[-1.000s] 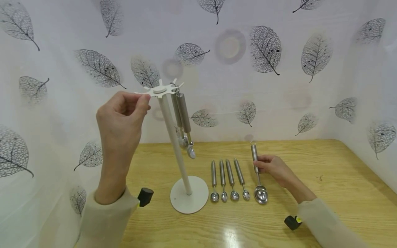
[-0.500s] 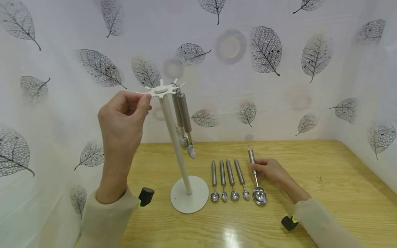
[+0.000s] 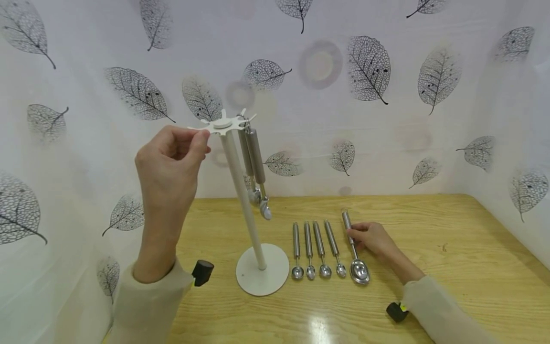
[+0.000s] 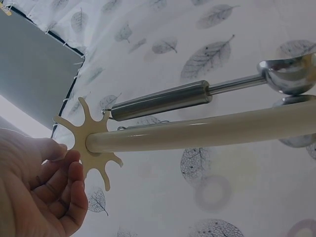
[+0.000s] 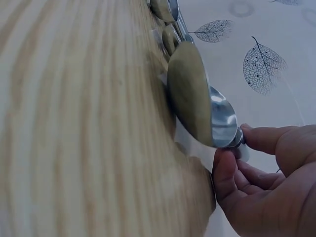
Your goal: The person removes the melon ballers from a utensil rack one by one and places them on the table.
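Observation:
My left hand (image 3: pixel 169 157) pinches one arm of the white star-shaped top (image 3: pixel 222 125) of an upright stand (image 3: pixel 246 205). Two ice cream scoops (image 3: pixel 256 157) hang by their rings from that top on its right side; the left wrist view shows one hanging scoop (image 4: pixel 160 101) with its bowl beside the pole. To the right, my right hand (image 3: pixel 375 240) pinches the steel handle of a large scoop (image 3: pixel 359 272) low over the table. In the right wrist view the large bowl (image 5: pixel 190 94) faces the wood, with thumb and fingers on its handle.
Several smaller scoops (image 3: pixel 320 243) lie side by side between the stand's round base (image 3: pixel 262 282) and the large scoop. A white leaf-print curtain (image 3: pixel 386 134) encloses the wooden table (image 3: pixel 429 229) at the back and sides.
The right hand has moved a little left and toward me, and the large scoop's handle has come lower and nearer the row. The left hand has stayed at the stand's top.

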`<action>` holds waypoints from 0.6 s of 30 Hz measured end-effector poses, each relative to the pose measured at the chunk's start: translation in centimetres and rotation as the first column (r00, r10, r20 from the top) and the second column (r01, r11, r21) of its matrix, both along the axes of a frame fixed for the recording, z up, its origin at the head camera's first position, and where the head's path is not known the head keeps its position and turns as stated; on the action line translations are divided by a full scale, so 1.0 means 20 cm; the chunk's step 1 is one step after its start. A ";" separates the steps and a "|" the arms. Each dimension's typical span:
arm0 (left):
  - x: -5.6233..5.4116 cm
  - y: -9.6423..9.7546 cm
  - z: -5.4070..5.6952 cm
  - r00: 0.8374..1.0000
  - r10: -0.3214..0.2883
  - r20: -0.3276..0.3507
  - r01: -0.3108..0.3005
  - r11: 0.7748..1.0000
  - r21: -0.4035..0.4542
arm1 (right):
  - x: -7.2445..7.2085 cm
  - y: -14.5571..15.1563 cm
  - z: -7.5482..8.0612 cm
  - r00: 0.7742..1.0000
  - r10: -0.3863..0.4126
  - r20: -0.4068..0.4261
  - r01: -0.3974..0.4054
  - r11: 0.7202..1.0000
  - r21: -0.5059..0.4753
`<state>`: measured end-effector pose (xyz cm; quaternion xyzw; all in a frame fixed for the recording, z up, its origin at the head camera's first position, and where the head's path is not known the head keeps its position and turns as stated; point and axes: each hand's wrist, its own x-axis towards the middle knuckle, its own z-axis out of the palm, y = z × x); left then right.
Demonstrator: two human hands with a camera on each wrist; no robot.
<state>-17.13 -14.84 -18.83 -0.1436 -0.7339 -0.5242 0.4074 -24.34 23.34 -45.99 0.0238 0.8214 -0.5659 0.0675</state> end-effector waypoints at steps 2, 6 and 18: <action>0.00 0.00 0.00 1.000 0.000 -0.002 0.000 1.000 0.000 | 0.00 -0.01 0.00 1.000 -0.014 -0.004 0.014 1.000 0.014; 0.00 0.00 0.00 1.000 -0.004 -0.001 0.004 1.000 0.003 | 0.01 -0.03 0.01 0.999 -0.035 -0.006 0.035 0.999 0.027; 0.00 0.00 0.00 1.000 -0.010 -0.009 0.010 1.000 -0.002 | 0.03 -0.05 0.03 0.997 -0.063 -0.035 0.065 0.996 0.057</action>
